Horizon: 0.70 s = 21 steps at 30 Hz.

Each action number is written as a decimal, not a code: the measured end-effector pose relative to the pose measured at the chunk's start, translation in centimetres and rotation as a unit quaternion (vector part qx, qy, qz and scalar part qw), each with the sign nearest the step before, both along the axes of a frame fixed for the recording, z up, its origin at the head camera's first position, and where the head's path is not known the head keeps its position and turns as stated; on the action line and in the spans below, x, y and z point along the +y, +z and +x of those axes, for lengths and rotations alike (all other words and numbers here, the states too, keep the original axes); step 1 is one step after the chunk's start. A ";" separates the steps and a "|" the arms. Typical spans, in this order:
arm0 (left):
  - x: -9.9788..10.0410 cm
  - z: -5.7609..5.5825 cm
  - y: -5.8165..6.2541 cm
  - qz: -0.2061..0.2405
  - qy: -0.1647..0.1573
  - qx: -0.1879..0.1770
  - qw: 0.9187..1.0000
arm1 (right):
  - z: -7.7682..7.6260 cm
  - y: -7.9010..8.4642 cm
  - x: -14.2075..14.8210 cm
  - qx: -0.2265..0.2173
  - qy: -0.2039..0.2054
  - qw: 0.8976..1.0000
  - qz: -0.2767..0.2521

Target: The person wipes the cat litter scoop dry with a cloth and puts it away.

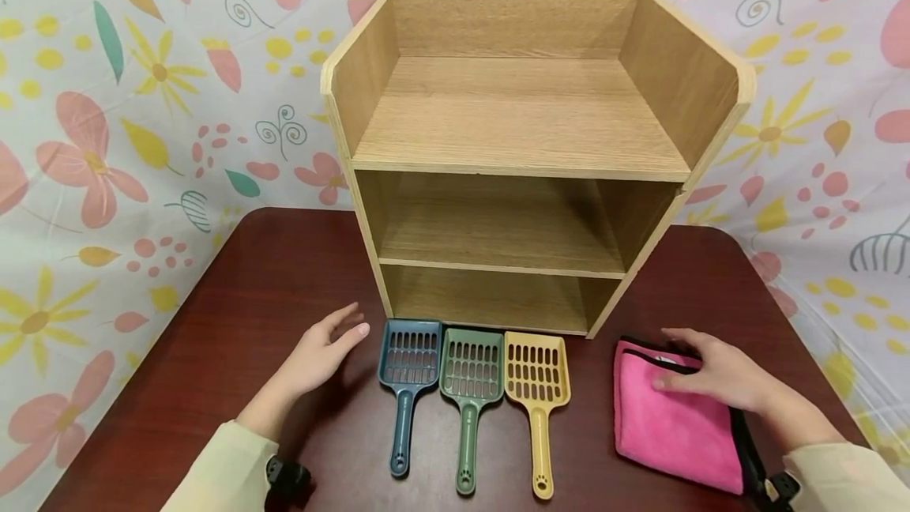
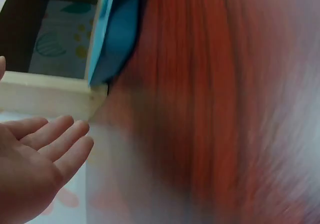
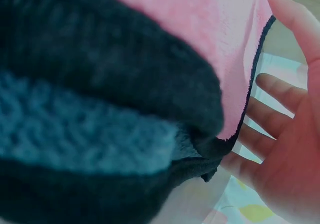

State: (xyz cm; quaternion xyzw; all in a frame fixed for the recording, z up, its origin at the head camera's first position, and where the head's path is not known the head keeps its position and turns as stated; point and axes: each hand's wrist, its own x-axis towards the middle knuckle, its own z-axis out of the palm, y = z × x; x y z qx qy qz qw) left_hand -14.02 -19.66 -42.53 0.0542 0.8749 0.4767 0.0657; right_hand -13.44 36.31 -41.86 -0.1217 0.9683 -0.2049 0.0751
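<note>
My left hand [image 1: 316, 354] hovers at or just above the table, left of a blue slotted litter scoop [image 1: 402, 417], its fingers loose and holding nothing. Beside that scoop lie a green litter scoop [image 1: 468, 421] and a yellow litter scoop [image 1: 540, 425], all with handles toward me. On the right, my right hand [image 1: 732, 374] lies over the upper edge of a folded pink cloth [image 1: 675, 425] with black trim. In the right wrist view, its fingers [image 3: 267, 116] look extended along the cloth [image 3: 200, 13]; none are curled round it.
A wooden shelf unit [image 1: 522, 168] with a top tray and two compartments stands behind the scoops, its front edge close to their heads. Dark red-brown table [image 1: 235, 322] surface shows on both sides. A floral-patterned sheet [image 1: 163, 85] hangs behind and beside the table.
</note>
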 end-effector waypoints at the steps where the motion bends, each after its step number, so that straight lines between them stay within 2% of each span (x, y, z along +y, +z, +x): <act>1: 0.2 0.2 0.0 0.021 0.003 -0.014 1.000 | 0.0 0.0 0.0 0.002 0.002 1.000 0.001; 4: 0.7 0.7 0.0 0.090 0.016 -0.060 0.994 | 0.0 -0.1 -0.1 0.010 0.006 1.000 0.008; 9: 1.4 1.3 0.2 0.178 0.047 -0.123 0.975 | 0.1 -0.3 -0.1 0.023 0.004 1.000 0.014; 15: 1.9 2.5 0.2 0.231 0.072 -0.188 0.952 | 0.1 -0.8 -0.3 0.041 0.001 0.999 0.019; 21: 2.1 3.8 0.3 0.253 0.079 -0.240 0.934 | 0.1 -0.7 -0.6 0.019 -0.011 1.000 0.018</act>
